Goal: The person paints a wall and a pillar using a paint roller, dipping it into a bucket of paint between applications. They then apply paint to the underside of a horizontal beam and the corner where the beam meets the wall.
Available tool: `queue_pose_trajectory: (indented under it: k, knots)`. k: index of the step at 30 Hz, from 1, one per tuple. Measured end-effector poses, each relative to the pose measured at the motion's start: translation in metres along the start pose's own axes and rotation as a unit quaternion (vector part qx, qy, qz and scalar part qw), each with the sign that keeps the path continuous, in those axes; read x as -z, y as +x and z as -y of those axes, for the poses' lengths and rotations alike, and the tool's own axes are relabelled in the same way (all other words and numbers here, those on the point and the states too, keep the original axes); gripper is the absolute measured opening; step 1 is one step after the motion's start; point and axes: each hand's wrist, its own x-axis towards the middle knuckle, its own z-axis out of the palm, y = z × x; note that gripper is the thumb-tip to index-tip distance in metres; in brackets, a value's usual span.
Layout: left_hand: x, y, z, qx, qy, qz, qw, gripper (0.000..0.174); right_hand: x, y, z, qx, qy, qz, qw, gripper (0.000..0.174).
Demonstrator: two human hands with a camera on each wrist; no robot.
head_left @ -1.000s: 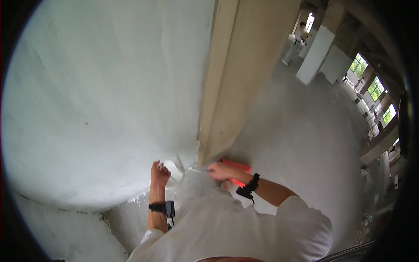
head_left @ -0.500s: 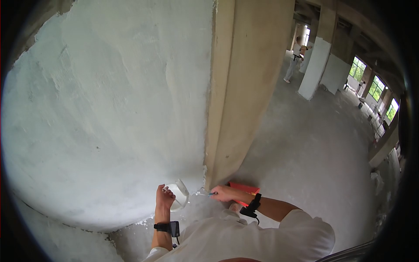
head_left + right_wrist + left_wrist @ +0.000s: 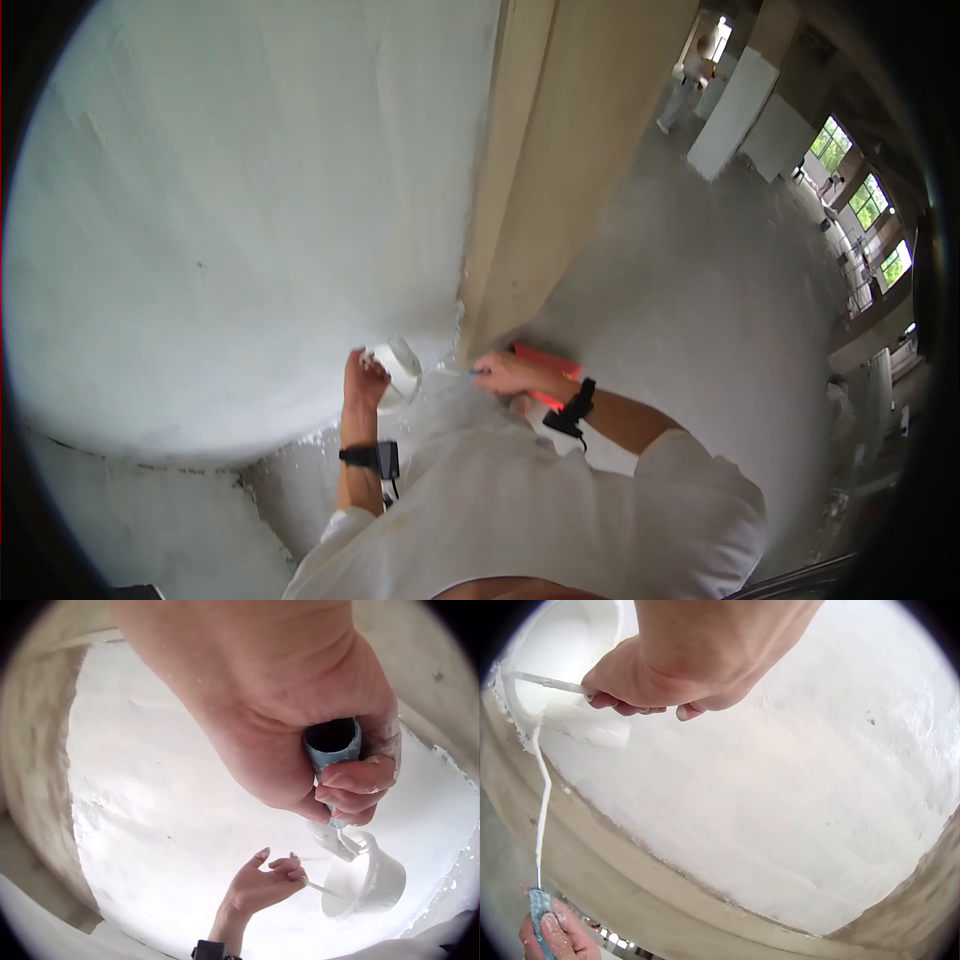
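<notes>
My left hand grips the thin handle of a white bucket, which hangs tilted beside the white-coated wall. In the left wrist view the bucket's handle runs into the curled fingers. My right hand holds a small paint roller by its blue-grey grip. From that grip a bent, white-smeared rod reaches to the bucket's mouth. The roller's white sleeve lies right at the bucket rim in the right wrist view. White spots mark the right fingers.
The coated wall ends at a bare tan column edge. A red object lies on the grey floor, partly hidden by the right arm. Far back stand another person and a part-white pillar.
The head view tipped, so both hands sank in it half a second ago and stand higher now. Both hands keep hold of the bucket and roller, close together throughout.
</notes>
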Motion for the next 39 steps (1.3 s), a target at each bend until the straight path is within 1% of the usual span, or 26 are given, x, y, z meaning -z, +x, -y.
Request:
queue_pose_trajectory:
  k: [2, 3, 5, 6, 8, 9, 10, 12, 13, 15, 16, 19, 21, 23, 24, 25, 26, 27, 28, 30, 31, 32, 33, 34, 36, 39]
  knots:
    - [-0.007, -0.007, 0.0, 0.011, 0.015, -0.001, 1.0, 0.021, 0.014, -0.007, 0.033, -0.124, 0.04, 0.04, 0.991, 0.028]
    - [-0.005, -0.004, -0.002, 0.012, 0.029, 0.003, 1.0, 0.021, 0.016, -0.009, 0.035, -0.13, 0.044, 0.047, 0.989, 0.028]
    - [-0.007, -0.005, -0.002, 0.013, 0.017, 0.001, 1.0, 0.021, 0.012, -0.01, 0.032, -0.025, 0.008, -0.022, 0.999, 0.028]
    - [-0.008, -0.008, -0.003, 0.008, 0.009, 0.006, 1.0, 0.021, 0.008, -0.01, 0.028, -0.029, 0.015, -0.016, 0.999, 0.028]
    - [-0.015, -0.013, 0.0, 0.016, 0.011, -0.007, 1.0, 0.021, 0.003, -0.008, 0.022, -0.058, -0.012, -0.015, 0.998, 0.029]
    - [-0.017, -0.014, 0.0, 0.019, 0.014, -0.011, 1.0, 0.021, 0.007, -0.007, 0.028, -0.099, 0.002, 0.011, 0.995, 0.029]
    - [-0.015, -0.011, -0.002, 0.021, 0.014, -0.015, 1.0, 0.021, 0.006, -0.007, 0.029, -0.101, 0.005, 0.015, 0.995, 0.029]
    - [-0.01, -0.008, -0.004, 0.014, 0.016, 0.007, 1.0, 0.022, 0.004, -0.012, 0.027, -0.001, -0.029, -0.07, 0.997, 0.029]
    - [-0.009, -0.007, -0.003, 0.012, 0.008, 0.005, 1.0, 0.022, 0.003, -0.013, 0.026, -0.004, -0.024, -0.067, 0.997, 0.029]
    - [-0.01, -0.007, -0.001, 0.024, 0.008, -0.002, 1.0, 0.022, 0.008, -0.014, 0.027, -0.053, 0.015, -0.009, 0.998, 0.029]
    - [-0.011, -0.007, -0.001, 0.031, 0.007, -0.003, 0.999, 0.022, 0.008, -0.015, 0.03, -0.052, 0.017, -0.009, 0.998, 0.029]
    - [-0.01, -0.006, -0.004, 0.018, 0.02, 0.005, 1.0, 0.022, 0.016, -0.015, 0.043, -0.049, 0.004, -0.009, 0.999, 0.029]
    - [-0.011, -0.01, -0.002, 0.019, 0.017, 0.009, 1.0, 0.022, 0.019, -0.02, 0.054, -0.082, 0.042, 0.002, 0.996, 0.03]
    - [-0.017, -0.011, -0.002, 0.029, 0.008, -0.022, 0.999, 0.022, 0.02, -0.02, 0.056, -0.086, 0.029, 0.01, 0.996, 0.031]
    - [-0.018, -0.009, -0.004, 0.027, 0.009, -0.02, 0.999, 0.022, 0.022, -0.018, 0.056, -0.091, 0.015, 0.017, 0.996, 0.032]
    - [-0.016, -0.008, -0.004, 0.021, 0.016, -0.012, 1.0, 0.022, 0.017, -0.015, 0.046, -0.088, 0.014, 0.016, 0.996, 0.032]
    - [-0.012, -0.008, -0.003, 0.016, 0.024, -0.007, 1.0, 0.022, 0.005, -0.014, 0.028, -0.009, -0.01, -0.062, 0.998, 0.032]
    - [-0.013, -0.011, -0.003, 0.016, 0.024, -0.01, 1.0, 0.022, -0.001, -0.016, 0.027, 0.069, -0.031, -0.139, 0.987, 0.032]
    - [-0.016, -0.012, -0.004, 0.016, 0.025, -0.007, 1.0, 0.022, -0.003, -0.017, 0.025, 0.068, -0.028, -0.136, 0.988, 0.032]
    - [-0.016, -0.012, -0.003, 0.016, 0.022, -0.009, 1.0, 0.022, 0.001, -0.015, 0.023, -0.02, -0.007, -0.033, 0.999, 0.032]
    - [-0.015, -0.011, -0.004, 0.015, 0.029, 0.002, 0.999, 0.022, 0.0, -0.015, 0.025, -0.021, -0.004, -0.028, 0.999, 0.032]
    - [-0.016, -0.01, -0.004, 0.014, 0.035, 0.012, 0.999, 0.022, 0.001, -0.017, 0.027, 0.001, -0.012, -0.055, 0.998, 0.031]
    - [-0.026, -0.018, -0.003, 0.009, 0.03, -0.011, 0.999, 0.019, 0.001, -0.017, 0.028, 0.023, -0.019, -0.082, 0.996, 0.03]
    - [-0.026, -0.019, -0.003, 0.011, 0.028, -0.017, 0.999, 0.019, 0.005, -0.019, 0.037, 0.021, -0.015, -0.077, 0.997, 0.03]
    - [-0.029, -0.019, -0.003, 0.006, 0.017, -0.019, 1.0, 0.019, 0.017, -0.024, 0.053, -0.077, 0.027, 0.002, 0.997, 0.029]
    - [-0.026, -0.016, -0.005, 0.012, 0.022, 0.003, 1.0, 0.019, 0.013, -0.019, 0.044, -0.085, 0.018, -0.009, 0.996, 0.03]
